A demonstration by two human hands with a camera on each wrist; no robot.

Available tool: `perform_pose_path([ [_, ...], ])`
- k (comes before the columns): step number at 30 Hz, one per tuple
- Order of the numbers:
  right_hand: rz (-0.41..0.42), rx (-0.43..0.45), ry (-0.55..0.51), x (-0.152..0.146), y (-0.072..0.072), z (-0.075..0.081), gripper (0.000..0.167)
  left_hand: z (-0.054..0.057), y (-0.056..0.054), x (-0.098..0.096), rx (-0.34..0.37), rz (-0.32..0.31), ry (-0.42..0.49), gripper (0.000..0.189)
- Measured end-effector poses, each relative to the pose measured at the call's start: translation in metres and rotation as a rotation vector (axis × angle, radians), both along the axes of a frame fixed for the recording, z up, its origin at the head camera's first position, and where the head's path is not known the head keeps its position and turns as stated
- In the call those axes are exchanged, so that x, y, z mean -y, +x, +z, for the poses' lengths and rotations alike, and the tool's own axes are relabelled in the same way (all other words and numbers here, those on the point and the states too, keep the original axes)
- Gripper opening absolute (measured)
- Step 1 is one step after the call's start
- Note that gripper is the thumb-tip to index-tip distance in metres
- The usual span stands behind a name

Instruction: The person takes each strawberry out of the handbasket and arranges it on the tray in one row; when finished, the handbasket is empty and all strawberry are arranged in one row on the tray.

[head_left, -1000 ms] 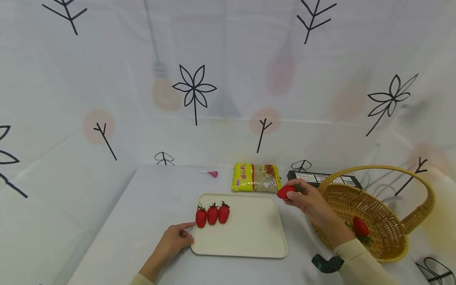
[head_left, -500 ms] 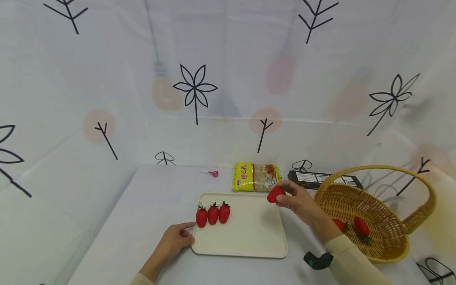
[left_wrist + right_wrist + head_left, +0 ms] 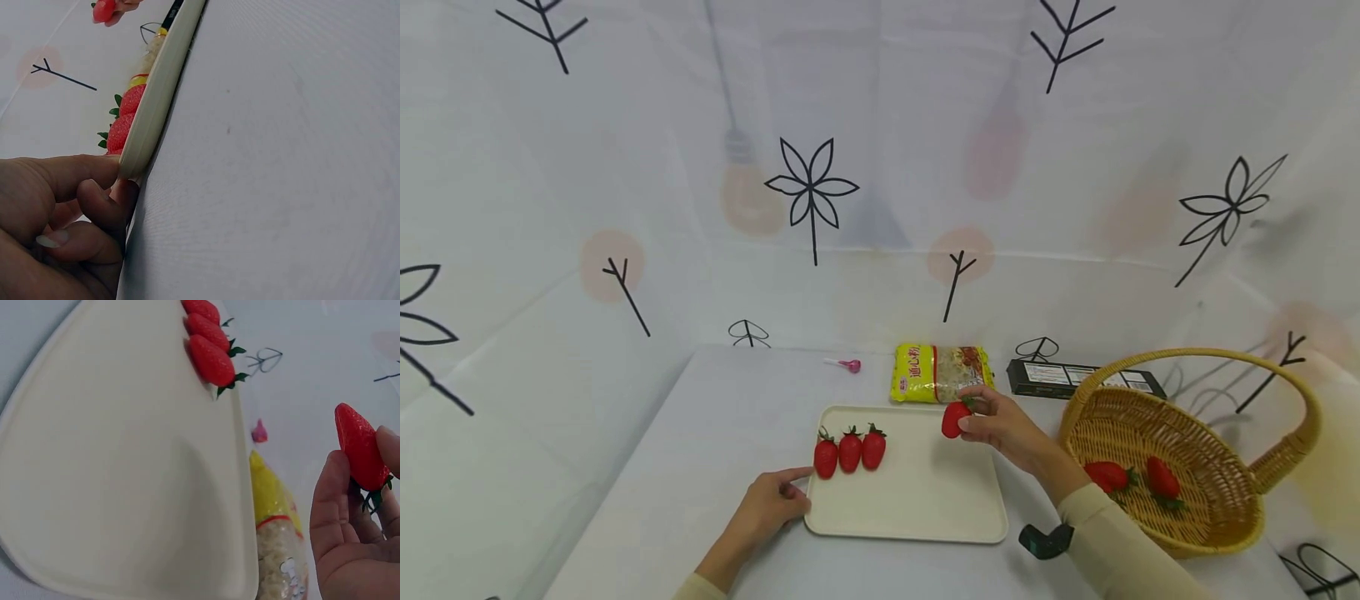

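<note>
In the head view my right hand point(image 3: 1011, 433) pinches a red strawberry point(image 3: 955, 419) above the right part of a cream tray point(image 3: 910, 508). The right wrist view shows this strawberry point(image 3: 362, 450) between thumb and fingers, green leaves pointing down. My left hand point(image 3: 769, 508) holds the tray's left edge; in the left wrist view the index finger point(image 3: 81, 174) touches the rim and other fingers curl beside it. Three strawberries point(image 3: 850, 451) lie in a row at the tray's upper left, leaves away from me.
A wicker basket point(image 3: 1217, 500) with a tall handle stands at the right, with strawberries point(image 3: 1162, 478) inside. Behind the tray lie a yellow pasta bag point(image 3: 913, 373), a black box point(image 3: 1045, 379) and a pink lollipop point(image 3: 852, 366). A patterned cloth hangs behind.
My right hand has moved left with the strawberry, from beside the basket to over the tray. More of the basket's strawberries now shows. The left hand has stayed at the tray's edge.
</note>
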State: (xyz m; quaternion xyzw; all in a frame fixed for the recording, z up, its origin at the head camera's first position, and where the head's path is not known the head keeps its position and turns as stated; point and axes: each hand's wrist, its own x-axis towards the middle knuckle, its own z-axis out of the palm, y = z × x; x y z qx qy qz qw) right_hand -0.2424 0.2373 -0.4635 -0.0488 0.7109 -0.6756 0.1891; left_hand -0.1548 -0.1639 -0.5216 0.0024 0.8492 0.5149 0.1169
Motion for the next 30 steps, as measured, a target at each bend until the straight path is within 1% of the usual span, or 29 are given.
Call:
perform_pose_path([
  [6,0.058,0.007,0.016,0.014,-0.008,-0.014,0.064,0.0,0.0,0.001,0.01,0.005,-0.006,0.054],
  [9,0.114,-0.012,0.014,0.022,-0.012,-0.022,0.062,0.0,-0.001,0.002,0.005,-0.003,0.0,0.054],
  [12,0.177,-0.022,0.025,0.03,-0.016,-0.028,0.055,0.0,0.0,0.002,-0.004,-0.015,0.009,0.055],
  [14,0.2,-0.021,0.063,0.036,-0.018,-0.032,0.051,0.0,0.0,0.0,-0.01,-0.027,0.02,0.055],
  [17,0.214,-0.025,0.169,0.044,-0.02,-0.034,0.048,-0.001,0.0,-0.002,-0.009,-0.037,0.03,0.054],
  [21,0.239,-0.036,0.295,0.056,-0.022,-0.038,0.046,-0.003,0.0,-0.004,-0.006,-0.031,0.027,0.054],
  [25,0.269,-0.049,0.33,0.068,-0.023,-0.039,0.043,-0.003,0.0,-0.003,-0.006,-0.022,0.017,0.054],
  [30,0.279,-0.079,0.354,0.078,-0.024,-0.036,0.044,-0.001,-0.001,0.0,-0.002,-0.013,0.002,0.054],
])
